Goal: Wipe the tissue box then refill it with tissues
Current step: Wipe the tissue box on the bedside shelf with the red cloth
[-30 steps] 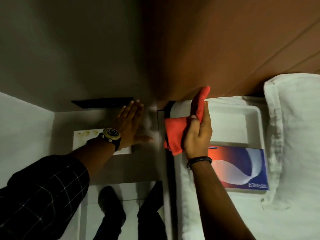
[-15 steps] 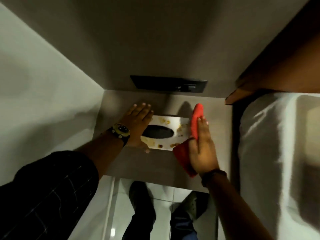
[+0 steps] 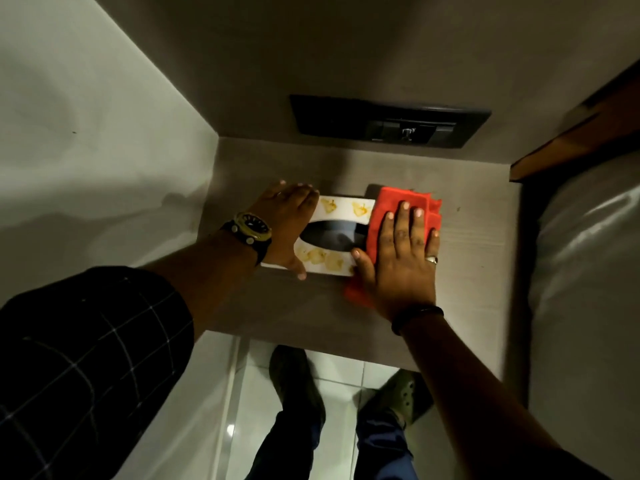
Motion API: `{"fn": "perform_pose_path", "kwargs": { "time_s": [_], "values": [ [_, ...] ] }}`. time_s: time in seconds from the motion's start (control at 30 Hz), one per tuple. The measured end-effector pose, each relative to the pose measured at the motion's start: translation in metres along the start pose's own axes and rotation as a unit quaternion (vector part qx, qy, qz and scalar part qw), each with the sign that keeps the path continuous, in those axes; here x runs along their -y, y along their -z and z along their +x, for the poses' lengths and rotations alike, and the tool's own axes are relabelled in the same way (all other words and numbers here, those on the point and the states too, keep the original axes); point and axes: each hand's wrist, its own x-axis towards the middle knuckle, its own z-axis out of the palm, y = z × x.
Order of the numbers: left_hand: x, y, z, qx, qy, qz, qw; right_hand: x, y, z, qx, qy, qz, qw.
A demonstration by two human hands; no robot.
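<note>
The red cloth (image 3: 403, 206) is now lying flat on the right end of the tissue box (image 3: 341, 209), where half a second ago it was standing on edge beside that end, and a second ago it was being carried over a white tray off to the right; the wiping is therefore just beginning, and the refill is not yet in hand.

The right hand (image 3: 403, 261) is pressing down on the cloth with fingers straight and spread, a ring showing on one finger and a dark band at the wrist; the left hand (image 3: 284, 220), wearing a chunky watch (image 3: 250, 227), is lying open and flat over the left end of the box, steadying it as it was doing before.

The box is sitting at the centre of the frame on a grey, faintly grained shelf (image 3: 478, 271); it is a flat white rectangle with a smooth, hard-looking top, printed with yellowish motifs along its upper and lower edges, and a dark oval slot in the middle showing no tissue; the cloth is looking soft and thick, folded into layers at its upper right corner; above it a dark rectangular switch panel (image 3: 391, 124) is set in the wall; white bedding (image 3: 588, 271) is filling the right of the frame.
</note>
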Motion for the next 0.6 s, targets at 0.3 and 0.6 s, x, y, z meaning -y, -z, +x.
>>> {"fn": "perform_pose_path", "kwargs": {
  "time_s": [0.3,0.6],
  "values": [
    [0.000,0.001,0.003,-0.011,-0.002,-0.062,0.998,0.026,-0.004,0.027,-0.051,-0.058,-0.020,0.997],
    [0.005,-0.007,0.000,0.000,-0.009,-0.047,0.999,-0.005,-0.012,0.003,-0.042,0.022,-0.032,0.998]
  ]
}}
